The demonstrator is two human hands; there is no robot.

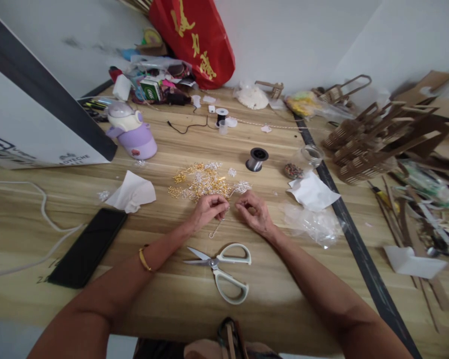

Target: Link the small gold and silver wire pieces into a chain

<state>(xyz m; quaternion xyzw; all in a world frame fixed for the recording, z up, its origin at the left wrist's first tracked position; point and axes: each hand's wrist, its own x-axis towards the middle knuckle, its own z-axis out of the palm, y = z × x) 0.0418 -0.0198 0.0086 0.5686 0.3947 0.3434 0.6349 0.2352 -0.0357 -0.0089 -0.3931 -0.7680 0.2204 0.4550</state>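
Note:
My left hand (207, 211) is closed in a pinch on a thin silvery strand (217, 228), which hangs toward me and ends in a small curl. Close beside it, my right hand (256, 214) has its thumb and forefinger pressed together; anything between them is too small to make out. Just beyond both hands lies a pile of gold and silver jewellery findings (204, 182), with silver pieces (241, 187) at its right. Scissors with cream handles (212, 263) rest spread on the wooden table (164, 309) nearer to me.
A black phone (90, 249), crumpled tissue (133, 192) and purple bottle (137, 139) stand or lie leftward. A wire spool (256, 159) is beyond the pile. Rightward are a clear jar (311, 156), a plastic bag (318, 227) and small woven baskets (362, 164).

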